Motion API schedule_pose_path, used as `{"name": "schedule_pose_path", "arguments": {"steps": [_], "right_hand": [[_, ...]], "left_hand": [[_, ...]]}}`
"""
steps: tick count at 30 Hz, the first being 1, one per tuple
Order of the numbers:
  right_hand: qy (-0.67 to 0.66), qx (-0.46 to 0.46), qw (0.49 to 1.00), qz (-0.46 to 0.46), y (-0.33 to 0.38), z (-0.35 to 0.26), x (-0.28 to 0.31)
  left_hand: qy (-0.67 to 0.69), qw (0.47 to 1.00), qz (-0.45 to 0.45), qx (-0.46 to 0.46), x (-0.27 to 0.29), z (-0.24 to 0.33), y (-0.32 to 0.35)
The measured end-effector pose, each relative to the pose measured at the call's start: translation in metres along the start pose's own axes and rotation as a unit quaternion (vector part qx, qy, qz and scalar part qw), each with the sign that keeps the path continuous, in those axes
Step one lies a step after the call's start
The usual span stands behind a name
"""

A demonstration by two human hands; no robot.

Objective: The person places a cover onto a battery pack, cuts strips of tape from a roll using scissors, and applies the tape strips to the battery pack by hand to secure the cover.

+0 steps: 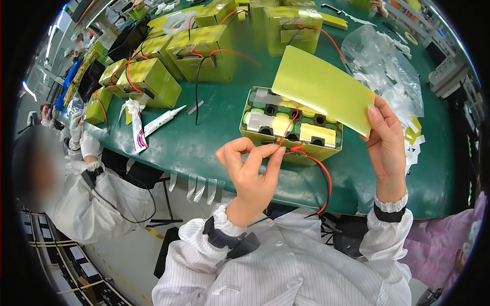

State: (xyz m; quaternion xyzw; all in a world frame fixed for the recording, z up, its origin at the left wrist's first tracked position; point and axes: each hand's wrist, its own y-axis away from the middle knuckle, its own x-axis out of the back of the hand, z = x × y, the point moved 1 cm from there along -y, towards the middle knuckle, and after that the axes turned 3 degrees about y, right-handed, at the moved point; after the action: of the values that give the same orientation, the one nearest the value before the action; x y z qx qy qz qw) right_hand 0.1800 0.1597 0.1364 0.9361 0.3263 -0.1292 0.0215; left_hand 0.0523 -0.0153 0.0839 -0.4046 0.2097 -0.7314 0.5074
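Note:
Before me on the green table stands a battery pack point(331, 152) with a yellow-green wrapped side and an uncovered top. Cells in black holders, metal strips and pale yellow patches show there. My left hand point(253, 166) is closed at the pack's near edge, thumb and forefinger pinching a thin red wire point(292, 124) that crosses the top. In my right hand point(389, 137) is a stiff yellow-green sheet point(326, 91), gripped by its right end and tilted above the pack's far side, hiding part of it. A red and black cable point(328, 178) hangs from the pack over the table edge.
Several wrapped battery packs point(158, 84) with leads stand at the far left and back. Two tubes point(164, 120) lie left of my pack. A clear plastic bag point(380, 61) lies at right. Tape strips point(199, 188) hang off the front edge. A co-worker point(107, 199) sits at left.

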Motion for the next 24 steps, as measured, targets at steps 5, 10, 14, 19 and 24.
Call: {"name": "schedule_pose_path", "arguments": {"steps": [5,10,14,19,24], "right_hand": [[0.017,-0.012,0.999,-0.032,0.001,-0.004,0.002],[0.049,-0.014,0.998,-0.049,-0.001,-0.008,-0.007],[0.101,0.0,0.993,-0.06,-0.005,-0.01,-0.014],[0.104,-0.009,0.994,-0.045,-0.007,-0.01,-0.015],[0.114,-0.023,0.992,-0.043,-0.005,-0.011,-0.017]], "left_hand": [[-0.041,0.997,0.02,-0.068,-0.006,-0.01,0.003],[-0.088,0.987,0.027,-0.133,-0.006,-0.016,0.003],[-0.076,0.98,0.032,-0.178,-0.005,-0.02,0.004],[-0.028,0.975,0.039,-0.219,-0.007,-0.015,0.006],[-0.028,0.981,0.034,-0.19,-0.006,-0.018,0.004]]}}
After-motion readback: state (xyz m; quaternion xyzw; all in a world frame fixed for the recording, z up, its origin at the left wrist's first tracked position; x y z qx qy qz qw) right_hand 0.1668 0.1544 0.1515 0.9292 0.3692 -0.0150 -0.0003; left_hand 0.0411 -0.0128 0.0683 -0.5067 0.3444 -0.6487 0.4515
